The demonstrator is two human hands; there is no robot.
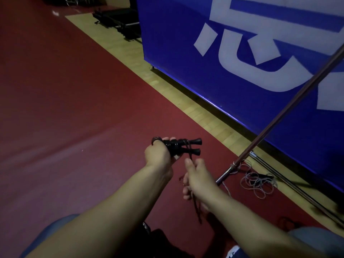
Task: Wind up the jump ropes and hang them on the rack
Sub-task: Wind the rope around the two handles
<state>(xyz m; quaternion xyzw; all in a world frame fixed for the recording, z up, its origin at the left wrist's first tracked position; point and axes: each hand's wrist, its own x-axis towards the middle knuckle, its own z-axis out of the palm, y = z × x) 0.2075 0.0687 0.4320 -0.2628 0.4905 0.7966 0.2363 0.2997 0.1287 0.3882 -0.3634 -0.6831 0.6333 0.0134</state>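
**A:** What takes up most of the frame?

**B:** A dark red floor (55,108) fills the left and centre. A big blue banner (242,86) with large white characters covers the upper right. Between them a strip of pale wooden flooring (119,43) runs diagonally from the upper left toward the lower right.

**A:** And the person?

**B:** Two bare forearms reach up from the bottom edge into the lower centre. Blue trouser legs show at the bottom corners.

**A:** Is there a rack?

**B:** A thin metal pole (279,116) slants from the right edge down to the floor at lower right. Whether it belongs to a rack, I cannot tell.

**A:** What are the hands doing?

**B:** The left hand (160,155), just below centre, grips a pair of black jump rope handles (186,147), held side by side with their flared ends pointing right. Dark cord (189,155) is wrapped around them. The right hand (197,177), just beside and below the left, has its fingers curled round the loose length of that cord, which trails down past the wrist.

**A:** Anything else?

**B:** A second, grey rope (258,183) lies in loose loops on the floor at lower right, near the foot of the pole. Dark equipment (119,21) sits at the top of the frame; it is too dim to identify.
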